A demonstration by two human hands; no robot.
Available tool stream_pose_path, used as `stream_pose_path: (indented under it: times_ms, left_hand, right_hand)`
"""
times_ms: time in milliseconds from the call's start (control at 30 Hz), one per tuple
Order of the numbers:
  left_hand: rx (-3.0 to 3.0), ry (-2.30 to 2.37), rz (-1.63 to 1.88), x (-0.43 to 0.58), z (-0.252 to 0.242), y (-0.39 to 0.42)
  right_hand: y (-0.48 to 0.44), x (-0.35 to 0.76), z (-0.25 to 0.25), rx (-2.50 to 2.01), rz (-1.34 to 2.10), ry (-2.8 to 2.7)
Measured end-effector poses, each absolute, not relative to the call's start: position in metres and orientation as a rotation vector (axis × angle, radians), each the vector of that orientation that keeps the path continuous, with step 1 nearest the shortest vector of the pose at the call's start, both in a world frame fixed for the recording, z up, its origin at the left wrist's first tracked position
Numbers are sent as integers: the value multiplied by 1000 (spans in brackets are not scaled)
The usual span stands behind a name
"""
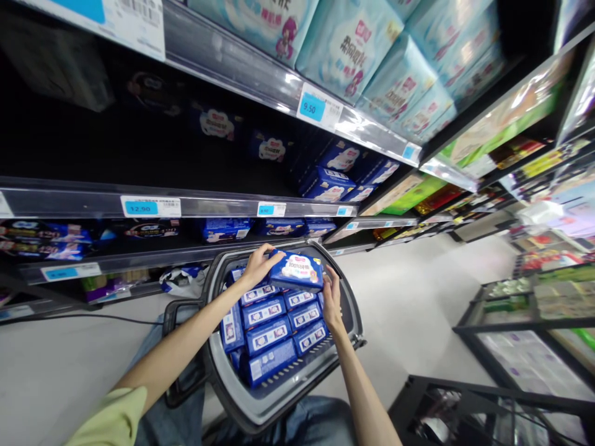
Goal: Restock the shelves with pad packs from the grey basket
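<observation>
A dark blue soft pack [297,271], with a white cloud-shaped label, is held between my two hands above the basket. My left hand [261,266] grips its left end, thumb lying over the top edge. At the right end, the fingers of my right hand [331,297] press against the pack. Below them a grey and black shopping basket [214,365] contains several similar blue packs [269,334] set in rows, most of them on edge. The held pack covers part of the rows at the far side.
Dark shelves [223,207] with price tags stand right in front of the basket. More blue packs [331,184] sit on them, with light blue packages [348,52] above. A crumpled plastic bag [183,280] lies by the lowest shelf. Black display racks [469,396] are at the right.
</observation>
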State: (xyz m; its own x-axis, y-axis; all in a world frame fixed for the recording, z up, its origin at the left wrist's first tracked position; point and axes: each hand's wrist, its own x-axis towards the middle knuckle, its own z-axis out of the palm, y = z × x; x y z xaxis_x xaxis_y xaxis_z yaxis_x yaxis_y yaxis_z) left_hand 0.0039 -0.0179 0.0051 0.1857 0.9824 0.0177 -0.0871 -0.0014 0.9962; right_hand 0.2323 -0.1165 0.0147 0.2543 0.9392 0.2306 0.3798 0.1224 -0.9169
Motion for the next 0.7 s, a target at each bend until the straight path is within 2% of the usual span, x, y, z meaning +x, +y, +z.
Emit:
stream_pose_path:
  times_ms: [200, 367, 700]
  left_hand:
    - [961, 966, 822, 6, -2, -15]
    - [901, 923, 689, 7, -4, -17]
    - [866, 917, 749, 6, 1, -17]
  right_hand:
    - [-115, 231, 14, -1409, 777, -1309]
    - [-112, 233, 11, -1450, 731, -1294]
    - [-114, 231, 15, -1608, 615, -1390]
